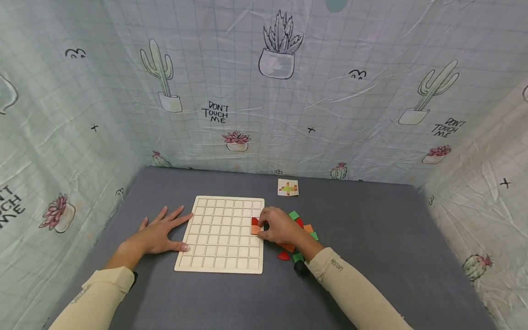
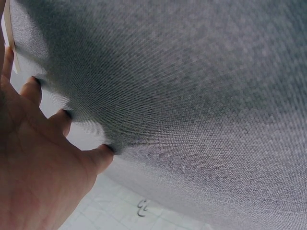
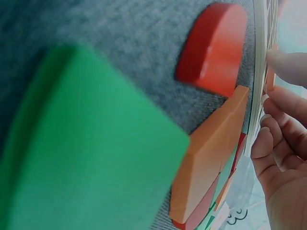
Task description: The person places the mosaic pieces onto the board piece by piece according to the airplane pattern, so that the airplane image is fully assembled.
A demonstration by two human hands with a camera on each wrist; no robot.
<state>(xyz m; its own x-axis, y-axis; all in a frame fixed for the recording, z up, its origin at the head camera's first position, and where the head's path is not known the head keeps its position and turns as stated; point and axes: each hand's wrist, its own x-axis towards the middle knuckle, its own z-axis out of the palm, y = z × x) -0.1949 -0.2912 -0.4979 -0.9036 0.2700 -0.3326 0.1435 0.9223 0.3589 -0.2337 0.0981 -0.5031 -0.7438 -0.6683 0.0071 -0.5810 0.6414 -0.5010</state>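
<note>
A pale wooden board point(image 1: 222, 234) marked with a grid of squares lies on the dark grey table. My left hand point(image 1: 154, 234) rests spread beside it, thumb and index finger touching its left edge, the other fingertips on the cloth in the left wrist view. At the board's right edge my right hand point(image 1: 277, 225) pinches an orange square tile point(image 3: 271, 72) between thumb and index finger, over a grid square. Just behind it on the board sits a red tile point(image 1: 255, 221) with a curved side. The right hand partly hides both tiles.
Under and around the right forearm lie loose tiles: green squares point(image 1: 294, 215), orange squares point(image 1: 308, 228) and a red rounded piece point(image 1: 283, 255). A small card point(image 1: 288, 187) with a coloured grid pattern lies behind the board. Printed cloth point(image 1: 272, 114) walls surround the table.
</note>
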